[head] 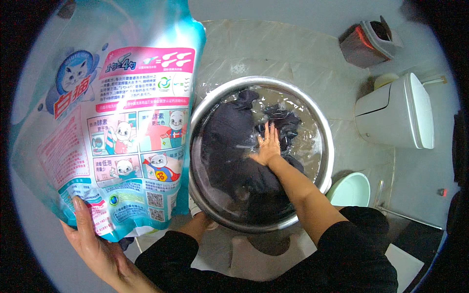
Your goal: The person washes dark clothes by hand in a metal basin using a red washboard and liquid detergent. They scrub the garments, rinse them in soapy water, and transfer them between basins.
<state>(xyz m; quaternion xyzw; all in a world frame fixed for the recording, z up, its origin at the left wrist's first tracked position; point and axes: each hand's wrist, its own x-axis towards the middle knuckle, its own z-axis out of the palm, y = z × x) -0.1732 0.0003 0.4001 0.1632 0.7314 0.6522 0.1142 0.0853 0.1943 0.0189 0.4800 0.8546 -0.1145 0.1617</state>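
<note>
My left hand (pixel 91 241) grips the lower corner of a large teal and white laundry detergent bag (pixel 121 146), its thumb on the front. The bag is held up close at the left and bears writing and cartoon cats. In front of me is a round metal basin (pixel 327 146) with water and dark wet clothing (pixel 231 132) in it. My right hand (pixel 269 144) lies palm down on the cloth inside the basin, fingers apart. Its fingertips are at the wet folds near the water's surface. Part of the clothing lies under the water.
A pale green plastic basin (pixel 350 190) stands right of the metal one. Beyond it are a white lidded bin (pixel 384 113) and a smaller lined trash bin (pixel 366 45) by the wall. The floor (pixel 234 47) is grey tile. My knees and a foot are close to the basin.
</note>
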